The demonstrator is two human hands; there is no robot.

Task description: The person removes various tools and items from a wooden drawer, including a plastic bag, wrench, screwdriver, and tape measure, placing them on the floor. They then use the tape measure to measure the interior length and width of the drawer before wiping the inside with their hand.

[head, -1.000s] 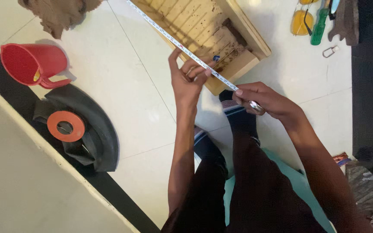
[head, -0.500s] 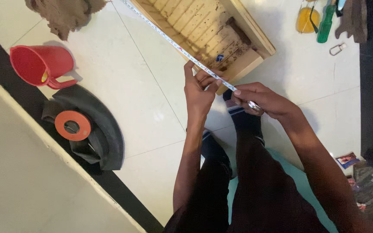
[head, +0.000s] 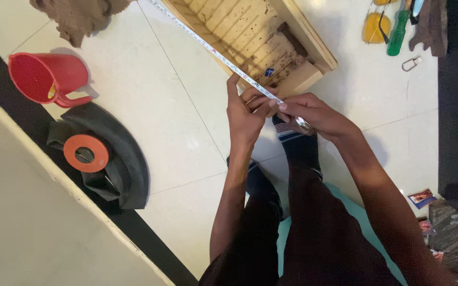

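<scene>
A white measuring tape [head: 208,46] runs diagonally along the near left edge of a wooden tray [head: 292,79] lying on the tiled floor. My left hand [head: 245,114] pinches the tape against the tray's near corner. My right hand [head: 308,114] holds the tape's shiny metal case, close beside the left hand, fingertips nearly touching. My legs in dark trousers and striped socks lie below the hands.
A red plastic jug [head: 46,77] stands at the left. Below it is a black curved rubber piece [head: 125,159] with an orange ring [head: 86,152]. Yellow glasses [head: 376,26], a green-handled tool [head: 396,34] and a metal clip [head: 410,64] lie at the top right. A brown lump [head: 80,18] sits at the top left.
My right hand has moved left along the tape towards my left hand, shortening the gap between them. My left hand shifted right from its spot a second ago.
</scene>
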